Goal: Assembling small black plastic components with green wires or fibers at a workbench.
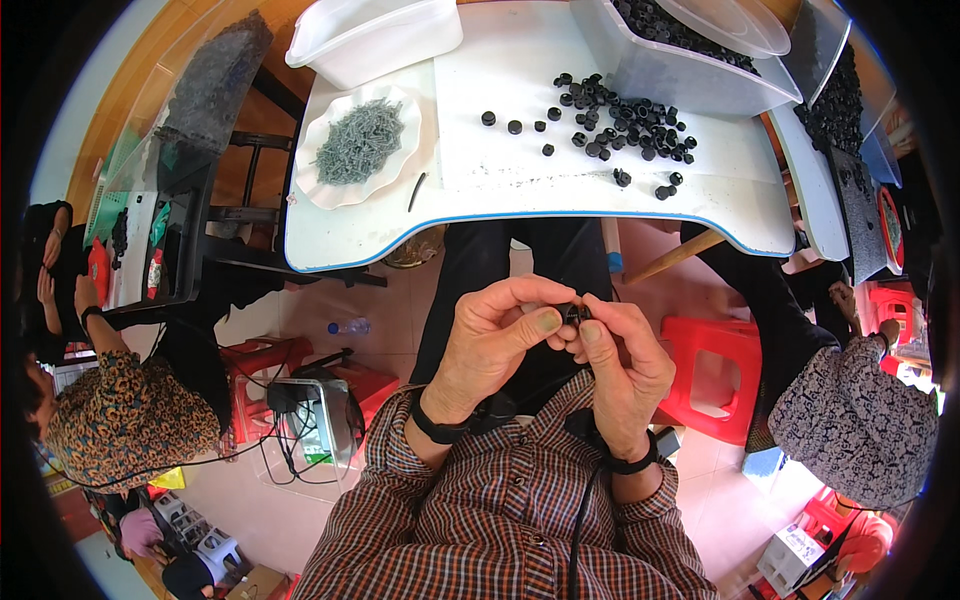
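Close to my chest, in front of the table edge, my left hand (497,340) and my right hand (626,368) meet at their fingertips. Between them is a small black plastic part (573,314), pinched by thumbs and forefingers of both hands. The fingers cover most of it, so its full shape is hidden. Across the table lies a loose pile of small round black caps (625,125), with a few scattered singly. To the left, a white scalloped dish (407,118) holds a heap of thin grey pieces (358,142).
A white tub (372,45) and a translucent bin of black parts (690,88) stand at the table's back. A thin black strip (416,192) lies beside the dish. Red stools (708,380) flank me. People sit at left (140,410) and right (850,420).
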### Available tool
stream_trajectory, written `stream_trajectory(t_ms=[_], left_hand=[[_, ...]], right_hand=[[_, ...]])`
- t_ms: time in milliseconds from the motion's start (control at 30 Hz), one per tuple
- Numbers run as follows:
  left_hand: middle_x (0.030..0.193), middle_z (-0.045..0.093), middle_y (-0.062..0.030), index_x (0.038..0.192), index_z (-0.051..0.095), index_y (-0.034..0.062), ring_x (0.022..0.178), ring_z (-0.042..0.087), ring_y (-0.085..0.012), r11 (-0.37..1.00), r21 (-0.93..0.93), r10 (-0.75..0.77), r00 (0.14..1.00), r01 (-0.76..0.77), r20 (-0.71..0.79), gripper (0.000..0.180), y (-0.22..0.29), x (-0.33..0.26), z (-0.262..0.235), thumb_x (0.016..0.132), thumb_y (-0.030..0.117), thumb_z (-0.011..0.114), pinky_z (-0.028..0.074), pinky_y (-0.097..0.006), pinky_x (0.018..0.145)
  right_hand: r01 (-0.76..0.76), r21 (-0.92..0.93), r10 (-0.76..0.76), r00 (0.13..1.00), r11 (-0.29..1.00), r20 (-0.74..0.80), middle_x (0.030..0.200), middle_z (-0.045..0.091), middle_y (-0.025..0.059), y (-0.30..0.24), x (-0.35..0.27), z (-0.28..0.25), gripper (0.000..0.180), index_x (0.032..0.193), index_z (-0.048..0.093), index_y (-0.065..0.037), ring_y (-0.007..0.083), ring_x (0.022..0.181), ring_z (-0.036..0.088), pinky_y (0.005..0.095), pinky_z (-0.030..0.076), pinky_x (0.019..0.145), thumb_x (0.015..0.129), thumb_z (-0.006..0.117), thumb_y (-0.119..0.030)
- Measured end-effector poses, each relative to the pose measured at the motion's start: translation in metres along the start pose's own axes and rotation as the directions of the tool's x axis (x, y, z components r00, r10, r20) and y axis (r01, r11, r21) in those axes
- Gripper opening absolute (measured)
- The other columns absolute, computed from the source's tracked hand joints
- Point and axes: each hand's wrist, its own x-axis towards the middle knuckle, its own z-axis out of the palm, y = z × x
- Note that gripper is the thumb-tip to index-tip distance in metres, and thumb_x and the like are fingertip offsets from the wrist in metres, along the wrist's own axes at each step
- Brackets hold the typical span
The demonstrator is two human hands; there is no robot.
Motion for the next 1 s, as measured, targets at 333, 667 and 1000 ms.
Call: stream_trajectory(t_ms=[333,667,1000], left_hand=[[0.104,0.062,-0.0128,0.113,0.062,-0.0036,0.085,0.064,-0.0155,1.000,-0.017,-0.025,0.999,0.025,-0.035,0.022,0.0002,-0.0017,0.0003,0.092,0.004,0.060,0.055,-0.024,0.073],[0.107,0.063,-0.0136,0.113,0.062,-0.0027,0.085,0.063,-0.0147,0.999,0.035,0.024,1.000,-0.023,-0.011,0.022,-0.0010,-0.0008,-0.0012,0.092,0.005,0.060,0.054,-0.024,0.073],[0.110,0.063,-0.0156,0.112,0.062,-0.0024,0.086,0.065,-0.0158,0.988,-0.147,-0.053,0.998,0.048,-0.033,0.021,0.0001,-0.0018,-0.0019,0.093,0.005,0.059,0.055,-0.025,0.076]], right_hand=[[-0.001,-0.027,0.002,1.000,1.000,0.025,0.101,0.061,0.0084,0.0065,-0.0026,-0.0032,0.026,0.111,0.063,0.002,0.0093,0.084,0.060,0.0199,0.048,0.071,0.086,0.066,0.003],[0.016,0.066,-0.018,1.000,0.998,0.018,0.103,0.061,0.0099,0.0039,-0.0019,0.0013,0.023,0.109,0.062,0.002,0.0113,0.082,0.062,0.0211,0.051,0.072,0.087,0.064,0.005],[-0.061,0.137,0.063,0.998,0.989,-0.008,0.100,0.061,0.0078,0.0048,-0.0041,0.0006,0.024,0.110,0.062,0.003,0.0100,0.080,0.061,0.0206,0.051,0.072,0.087,0.065,0.004]])
